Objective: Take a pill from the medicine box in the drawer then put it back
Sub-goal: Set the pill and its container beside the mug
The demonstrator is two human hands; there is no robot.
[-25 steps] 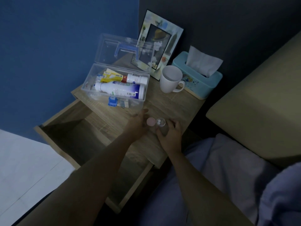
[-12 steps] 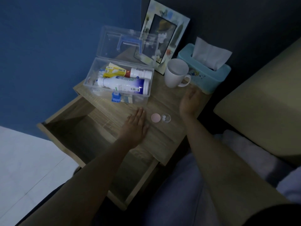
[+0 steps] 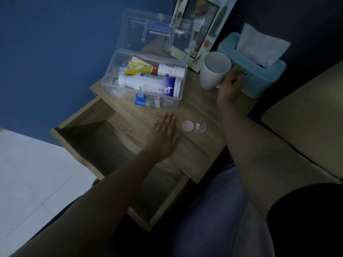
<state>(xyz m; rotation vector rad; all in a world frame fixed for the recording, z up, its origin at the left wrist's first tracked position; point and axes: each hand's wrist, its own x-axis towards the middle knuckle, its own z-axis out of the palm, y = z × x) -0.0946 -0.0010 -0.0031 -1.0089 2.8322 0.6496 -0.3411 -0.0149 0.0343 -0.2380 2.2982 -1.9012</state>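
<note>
Open wooden drawer (image 3: 96,145) of the light-wood bedside table (image 3: 194,112): pulled out at the left, dark inside, contents not discernible.

Clear plastic medicine box (image 3: 118,71) with a blue latch: on the tabletop, lid raised upright at the back. It holds a white bottle with a blue-and-white label (image 3: 148,84) lying on its side, a second white bottle and a yellow packet behind it.

Left hand (image 3: 163,138): palm down flat on the tabletop near the front edge, fingers straight and pressed together, holding nothing.

Round pink cap (image 3: 188,125): lying flat just right of the left hand's fingertips.

Small clear round pill container (image 3: 200,126): touching or just beside the pink cap, open, with white pills inside; apart from both hands.

White ceramic mug (image 3: 213,70): upright near the back of the tabletop.

Right hand (image 3: 229,86): against the mug's right side, fingers curled at the handle; the grip itself is hidden.

Light-blue tissue box (image 3: 259,78): just right of the mug, a white tissue standing out of it.
</note>
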